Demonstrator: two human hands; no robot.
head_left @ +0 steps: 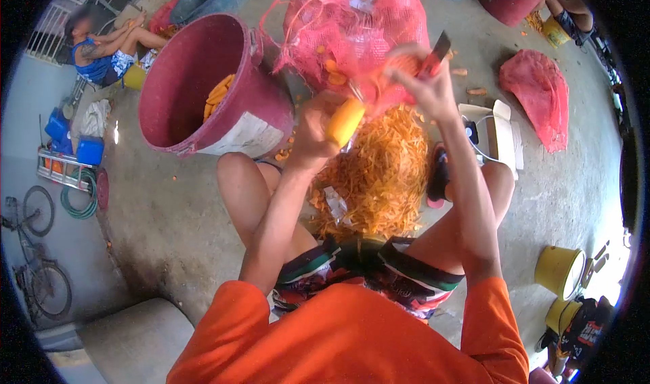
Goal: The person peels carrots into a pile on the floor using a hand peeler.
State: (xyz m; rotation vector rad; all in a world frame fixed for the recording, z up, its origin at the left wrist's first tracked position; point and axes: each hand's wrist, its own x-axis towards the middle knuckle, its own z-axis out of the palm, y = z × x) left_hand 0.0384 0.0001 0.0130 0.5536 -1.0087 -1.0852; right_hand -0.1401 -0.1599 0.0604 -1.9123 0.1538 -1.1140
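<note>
While the left hand [313,132] grips a half-peeled orange carrot [345,121] and the right hand [425,79] pinches a red-handled peeler [433,57], a big peelings heap [379,174] lies between the knees, carrots in the maroon plastic bucket [183,79] look finished, and the pink mesh sack [352,25] remains bulging.

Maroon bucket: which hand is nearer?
Left. The left hand, gripping a carrot, is just right of the maroon bucket. The right hand, holding a peeler, is farther right, by the pink mesh sack.
</note>
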